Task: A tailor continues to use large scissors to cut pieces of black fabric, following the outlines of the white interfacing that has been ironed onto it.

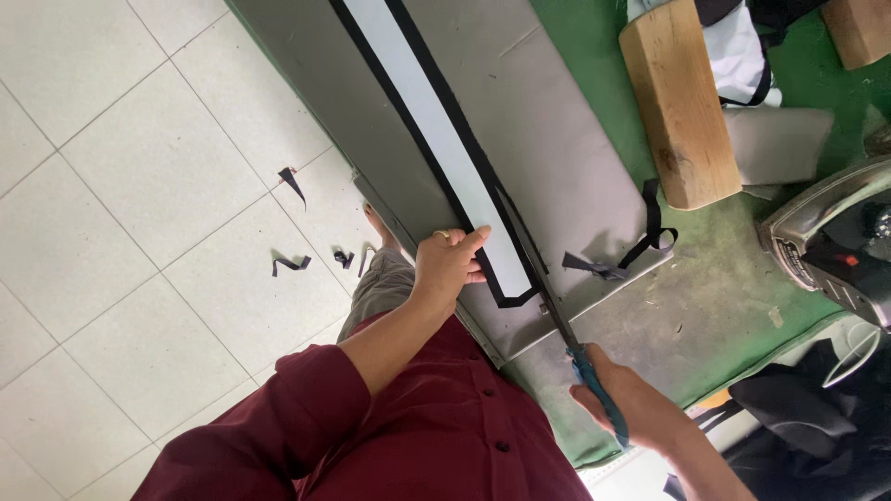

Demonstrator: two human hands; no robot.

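Note:
My left hand (447, 263) presses down on the near end of a long white strip with black edging (436, 139), which lies on a grey fabric sheet (548, 158). My right hand (631, 404) grips blue-handled scissors (580, 348). Their dark blades reach up along the strip's black right edge, near its lower corner. A ring shows on my left hand.
A wooden block (677, 102) and a clothes iron (835, 241) rest on the green table cover (705, 278). A cut black strip (640, 246) lies by the fabric's edge. Black offcuts (292, 264) lie scattered on the white tiled floor. Dark cloth (798, 408) is piled at the lower right.

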